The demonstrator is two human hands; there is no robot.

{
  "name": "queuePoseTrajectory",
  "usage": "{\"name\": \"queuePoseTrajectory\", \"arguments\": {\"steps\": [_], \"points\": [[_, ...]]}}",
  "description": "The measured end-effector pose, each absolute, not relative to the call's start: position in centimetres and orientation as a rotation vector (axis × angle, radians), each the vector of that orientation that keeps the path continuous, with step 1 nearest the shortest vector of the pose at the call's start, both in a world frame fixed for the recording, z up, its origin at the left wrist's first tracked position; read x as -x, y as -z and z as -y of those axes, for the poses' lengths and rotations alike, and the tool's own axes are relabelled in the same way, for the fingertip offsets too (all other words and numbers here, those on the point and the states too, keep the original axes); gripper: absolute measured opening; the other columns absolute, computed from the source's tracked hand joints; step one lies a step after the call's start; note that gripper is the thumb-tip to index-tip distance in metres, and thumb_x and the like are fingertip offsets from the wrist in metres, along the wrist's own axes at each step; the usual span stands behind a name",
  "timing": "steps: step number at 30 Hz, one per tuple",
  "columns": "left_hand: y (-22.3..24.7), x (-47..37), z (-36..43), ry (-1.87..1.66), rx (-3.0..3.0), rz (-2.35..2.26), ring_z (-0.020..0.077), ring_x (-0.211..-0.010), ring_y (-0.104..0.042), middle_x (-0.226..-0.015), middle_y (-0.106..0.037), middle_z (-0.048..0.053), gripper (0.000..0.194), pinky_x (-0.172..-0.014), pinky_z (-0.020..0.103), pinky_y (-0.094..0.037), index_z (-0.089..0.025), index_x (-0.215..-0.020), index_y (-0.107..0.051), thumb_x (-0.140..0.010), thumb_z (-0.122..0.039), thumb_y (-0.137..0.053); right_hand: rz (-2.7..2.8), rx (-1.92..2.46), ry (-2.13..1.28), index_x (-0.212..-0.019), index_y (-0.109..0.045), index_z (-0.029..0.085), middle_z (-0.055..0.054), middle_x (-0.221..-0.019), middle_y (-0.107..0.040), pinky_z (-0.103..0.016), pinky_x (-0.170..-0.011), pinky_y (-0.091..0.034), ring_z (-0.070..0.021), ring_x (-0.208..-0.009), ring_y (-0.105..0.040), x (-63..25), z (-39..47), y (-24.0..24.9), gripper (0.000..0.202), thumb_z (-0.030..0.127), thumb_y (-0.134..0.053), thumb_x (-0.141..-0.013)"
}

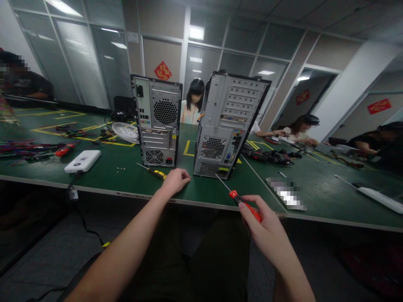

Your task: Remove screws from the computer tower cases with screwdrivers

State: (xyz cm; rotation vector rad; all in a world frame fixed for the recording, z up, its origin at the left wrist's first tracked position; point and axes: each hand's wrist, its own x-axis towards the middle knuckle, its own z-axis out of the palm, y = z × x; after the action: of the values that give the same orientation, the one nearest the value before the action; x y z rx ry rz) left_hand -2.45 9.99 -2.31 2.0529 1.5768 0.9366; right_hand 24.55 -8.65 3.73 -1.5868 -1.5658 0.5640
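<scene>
My right hand point(263, 219) grips the red and black handle of a screwdriver point(248, 205). Its shaft points up and left, with the tip in front of the lower back of the taller computer tower point(217, 126). My left hand point(175, 183) is closed in a pinch low over the table edge, left of that tower's base; what is between the fingertips is too small to make out. Just behind this hand lies a black and yellow screwdriver point(155, 172). The smaller computer tower point(157, 121) stands upright to the left, its back panel towards me.
Small screws point(120, 169) lie on the green table point(103, 184), near a white power bank point(83, 161) with a cable. Farther left are another red screwdriver point(64, 149), bundled wires point(28, 149) and a white basket point(125, 131). A white-handled tool point(380, 199) lies right. Several people sit around.
</scene>
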Motion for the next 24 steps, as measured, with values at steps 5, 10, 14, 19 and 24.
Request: {"name": "queuePoseTrajectory", "arguments": {"steps": [5, 10, 14, 19, 24], "points": [[2.7, 1.7, -9.3, -1.127, -1.822, -1.083, 0.0198, -0.085, -0.072, -0.090, -0.080, 0.006, 0.015, -0.081, 0.032, -0.052, -0.019, -0.093, -0.075, -0.087, -0.033, -0.073, 1.687, 1.540, -0.536, -0.109, -0.067, 0.024, 0.000, -0.078, -0.066, -0.031, -0.066, -0.045, -0.0184, -0.069, -0.059, -23.6, 8.8, -4.3, 0.037, 0.057, -0.057, -0.098], [2.4, -0.5, -7.3, -1.204, -1.340, -0.774, 0.0167, -0.082, -0.071, -0.090, -0.080, 0.008, 0.038, -0.078, 0.029, -0.051, -0.016, -0.096, -0.077, -0.073, -0.043, -0.090, 1.737, 1.532, -0.547, -0.112, -0.067, 0.024, -0.001, -0.086, -0.071, -0.031, -0.072, -0.048, -0.0196, -0.075, -0.063, -23.3, 9.0, -4.4, 0.036, 0.056, -0.056, -0.100], [2.5, -1.2, -6.7, -1.198, -1.154, -0.697, 0.0146, -0.079, -0.069, -0.089, -0.080, 0.009, 0.047, -0.075, 0.028, -0.051, -0.014, -0.093, -0.079, -0.062, -0.043, -0.098, 1.748, 1.548, -0.543, -0.113, -0.067, 0.025, 0.000, -0.087, -0.071, -0.031, -0.071, -0.048, -0.0195, -0.076, -0.064, -23.3, 9.0, -4.2, 0.036, 0.056, -0.054, -0.101], [2.9, -0.9, -7.2, -1.193, -1.060, -0.683, 0.0150, -0.080, -0.070, -0.091, -0.081, 0.012, 0.044, -0.076, 0.029, -0.054, -0.012, -0.094, -0.081, -0.062, -0.037, -0.100, 1.754, 1.566, -0.538, -0.116, -0.066, 0.025, -0.001, -0.092, -0.073, -0.032, -0.075, -0.049, -0.0205, -0.081, -0.066, -23.2, 8.9, -4.1, 0.037, 0.057, -0.053, -0.101], [3.0, -0.7, -7.6, -1.218, -0.976, -0.675, 0.0126, -0.077, -0.069, -0.090, -0.080, 0.011, 0.039, -0.075, 0.027, -0.055, -0.012, -0.095, -0.082, -0.065, -0.030, -0.099, 1.769, 1.558, -0.521, -0.114, -0.068, 0.025, -0.002, -0.092, -0.075, -0.031, -0.074, -0.049, -0.0205, -0.080, -0.067, -23.2, 9.1, -4.3, 0.036, 0.055, -0.055, -0.100]]}}
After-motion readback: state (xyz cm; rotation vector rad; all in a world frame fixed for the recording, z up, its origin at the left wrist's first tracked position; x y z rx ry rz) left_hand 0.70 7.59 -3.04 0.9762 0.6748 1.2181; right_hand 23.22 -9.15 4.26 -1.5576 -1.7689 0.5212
